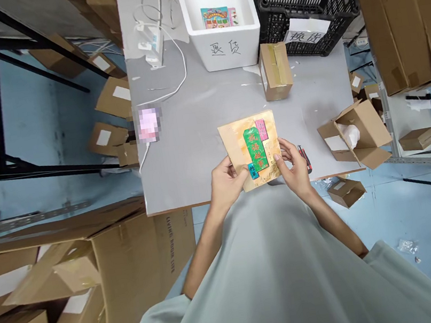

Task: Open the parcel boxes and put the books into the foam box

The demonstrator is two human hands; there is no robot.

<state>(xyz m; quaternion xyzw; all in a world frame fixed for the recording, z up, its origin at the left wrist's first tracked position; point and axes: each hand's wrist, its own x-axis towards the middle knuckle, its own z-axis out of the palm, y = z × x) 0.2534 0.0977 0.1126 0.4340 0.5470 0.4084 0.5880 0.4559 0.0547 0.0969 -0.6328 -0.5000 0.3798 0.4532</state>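
Between my two hands is a thin yellowish book (pixel 232 140) with a green title panel and smaller pink and blue labels on its cover. It is tilted slightly, above the front part of the grey table. My left hand (pixel 227 184) grips its lower left edge, thumb on the cover. On the lower right edge, my right hand (pixel 294 168) pinches it with the thumb in front; the fingers behind are partly hidden. A red and black box cutter (pixel 305 159) lies on the table just right of my right hand.
A white bin (pixel 232 54) holding colourful booklets and a black crate (pixel 305 2) stand at the back. Before them sits a taped carton (pixel 277 71). An opened box (pixel 357 132) is at the right edge, a power strip (pixel 153 46) at back left, a large carton (pixel 146 269) below left.
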